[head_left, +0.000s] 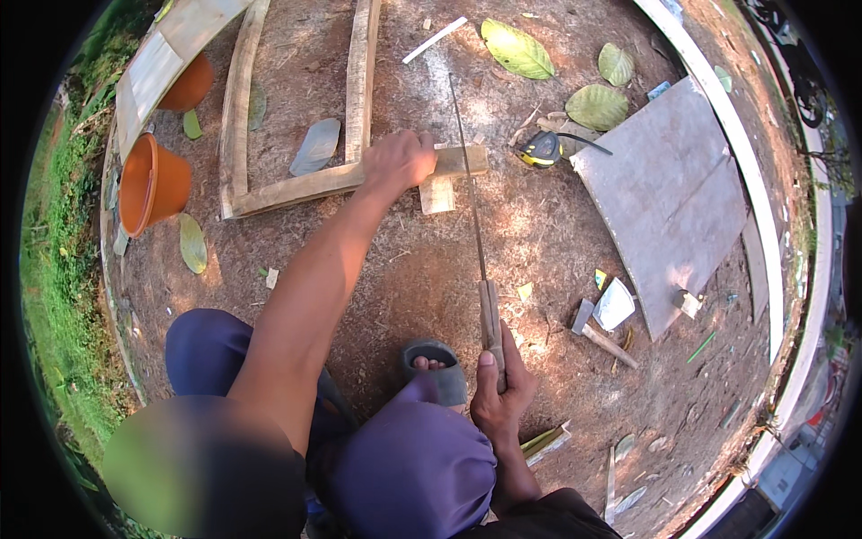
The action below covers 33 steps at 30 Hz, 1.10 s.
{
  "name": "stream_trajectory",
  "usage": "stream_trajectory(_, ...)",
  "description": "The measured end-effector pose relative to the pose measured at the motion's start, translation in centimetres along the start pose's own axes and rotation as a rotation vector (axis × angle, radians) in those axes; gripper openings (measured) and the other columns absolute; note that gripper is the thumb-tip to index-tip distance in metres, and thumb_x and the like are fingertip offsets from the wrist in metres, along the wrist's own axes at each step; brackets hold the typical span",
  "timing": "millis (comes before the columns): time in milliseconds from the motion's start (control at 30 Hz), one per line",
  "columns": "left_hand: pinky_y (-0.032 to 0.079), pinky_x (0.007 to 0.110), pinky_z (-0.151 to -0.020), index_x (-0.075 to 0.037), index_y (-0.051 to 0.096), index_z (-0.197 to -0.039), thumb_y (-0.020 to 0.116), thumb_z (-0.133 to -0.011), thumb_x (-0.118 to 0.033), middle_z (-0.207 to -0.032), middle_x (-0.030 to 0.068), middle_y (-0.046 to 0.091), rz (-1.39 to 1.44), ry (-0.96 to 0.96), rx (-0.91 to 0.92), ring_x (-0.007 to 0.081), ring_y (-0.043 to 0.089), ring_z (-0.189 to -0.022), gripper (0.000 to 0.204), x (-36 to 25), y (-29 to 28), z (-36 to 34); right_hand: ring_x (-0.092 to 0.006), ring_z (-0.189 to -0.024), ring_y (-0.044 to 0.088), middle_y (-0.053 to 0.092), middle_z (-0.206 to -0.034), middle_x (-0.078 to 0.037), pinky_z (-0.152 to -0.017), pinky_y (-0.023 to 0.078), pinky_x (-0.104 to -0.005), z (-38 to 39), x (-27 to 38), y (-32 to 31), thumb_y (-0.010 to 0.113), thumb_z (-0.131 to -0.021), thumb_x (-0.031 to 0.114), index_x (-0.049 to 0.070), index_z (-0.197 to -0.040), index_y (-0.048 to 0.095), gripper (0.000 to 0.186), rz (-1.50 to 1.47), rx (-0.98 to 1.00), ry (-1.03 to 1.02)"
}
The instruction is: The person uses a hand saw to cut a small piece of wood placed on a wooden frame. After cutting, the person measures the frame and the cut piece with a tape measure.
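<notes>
A blurred dark-and-green rounded shape (197,476) fills the lower left. At upper centre, the left hand (400,162) clasps a pale wooden frame (296,191), likely steadying it; lower centre, the right hand (503,386) grips a brown-handled metal handsaw (490,310).

bare reddish-brown earth (404,278) forms the open-air floor, strewn with fallen leaves (518,49); sunlight (437,76) lands in bright dappled patches between softer shade; green grass (58,287) borders the left side; along the right runs a long white strip (765,225), a pale kerb (750,472) beyond it.
</notes>
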<state>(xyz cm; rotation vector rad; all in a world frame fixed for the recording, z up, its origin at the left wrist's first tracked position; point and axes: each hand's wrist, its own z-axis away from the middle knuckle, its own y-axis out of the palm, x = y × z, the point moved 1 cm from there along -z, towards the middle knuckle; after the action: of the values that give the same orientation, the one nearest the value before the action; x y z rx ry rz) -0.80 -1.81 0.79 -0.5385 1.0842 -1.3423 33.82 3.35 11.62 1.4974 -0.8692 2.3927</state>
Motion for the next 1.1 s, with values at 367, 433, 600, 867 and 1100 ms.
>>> stream_trajectory(367,0.056,0.051,-0.080,-0.004,0.067,-0.072,0.035,-0.105,-0.041,-0.072,0.0148,0.068,-0.045,0.019,0.017,0.0279,0.068,-0.071,0.059,0.0,0.0,0.0,-0.0162,-0.069,0.069,0.072,-0.084,-0.016,-0.063,0.054,-0.0306,-1.9,-1.5,1.7,0.061,-0.098,0.008,-0.007,-0.140,0.060,0.044,0.061,-0.087,-0.088)
stream_trajectory(433,0.056,0.051,-0.079,-0.004,0.068,-0.072,0.035,-0.105,-0.041,-0.072,0.0146,0.069,-0.050,0.031,-0.032,0.0278,0.067,-0.069,0.059,0.4,0.4,-0.4,-0.0156,-0.069,0.069,0.072,-0.085,-0.016,-0.063,0.054,-0.0307,-4.9,-0.6,3.5,0.061,-0.098,0.008,-0.007,-0.139,0.060,0.044,0.020,-0.045,0.053)
stream_trajectory(600,0.053,0.054,-0.093,0.005,0.074,-0.092,0.036,-0.102,-0.038,-0.099,0.0295,0.074,0.010,-0.024,0.068,0.0425,0.072,-0.095,0.058,0.0,-0.9,0.5,-0.0135,-0.064,0.065,0.069,-0.077,-0.010,-0.059,0.051,-0.0301,1.0,-4.5,1.0,0.062,-0.099,0.012,-0.006,-0.139,0.061,0.044,0.140,-0.125,-0.213)
stream_trajectory(867,0.056,0.050,-0.072,-0.008,0.064,-0.068,0.032,-0.105,-0.037,-0.065,0.0104,0.066,-0.046,0.025,0.031,0.0270,0.064,-0.062,0.057,0.1,0.1,-0.5,-0.0121,-0.055,0.059,0.066,-0.070,-0.010,-0.051,0.046,-0.0293,-7.2,-1.0,5.5,0.063,-0.098,0.010,-0.005,-0.138,0.062,0.043,0.015,-0.151,-0.116)
stream_trajectory(1100,0.053,0.055,-0.089,0.003,0.074,-0.091,0.035,-0.103,-0.039,-0.098,0.0294,0.073,0.017,-0.007,0.078,0.0407,0.072,-0.092,0.059,-0.2,-0.7,0.1,-0.0178,-0.067,0.072,0.077,-0.092,-0.020,-0.060,0.055,-0.0309,2.8,-6.2,0.5,0.062,-0.098,0.013,-0.009,-0.137,0.062,0.045,0.155,-0.165,-0.260)
